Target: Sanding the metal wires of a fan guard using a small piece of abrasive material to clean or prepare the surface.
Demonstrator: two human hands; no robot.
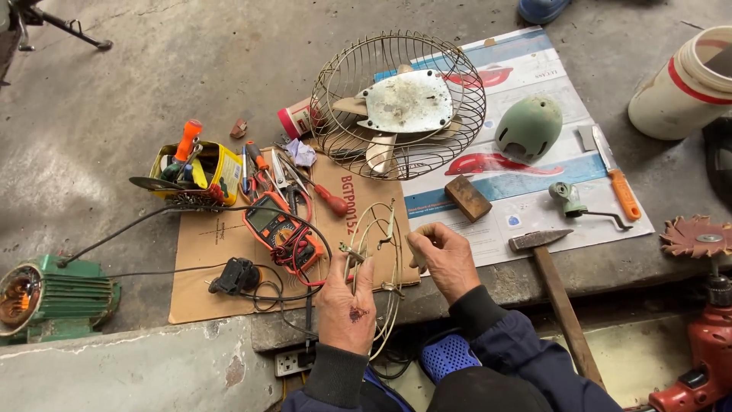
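My left hand (347, 305) grips a thin wire fan guard (383, 259) by its rim and holds it upright on its edge over a sheet of cardboard (221, 252). My right hand (444, 258) is curled just right of the guard with a small pale part pinched in its fingers. Beyond them a rusty wire fan cage (465, 107) lies on its side with a white metal blade (408, 103) inside it. An orange multimeter (280, 229) with red and black leads lies left of my left hand.
A hammer (553, 282), a wooden block (467, 197), a green domed motor cover (529, 127), a small green part (568, 197) and an orange-handled knife (614, 172) lie on or beside a printed poster. A yellow tin of tools (194, 172), a green motor (53, 296), a white bucket (686, 88) and a red drill (705, 343) stand around.
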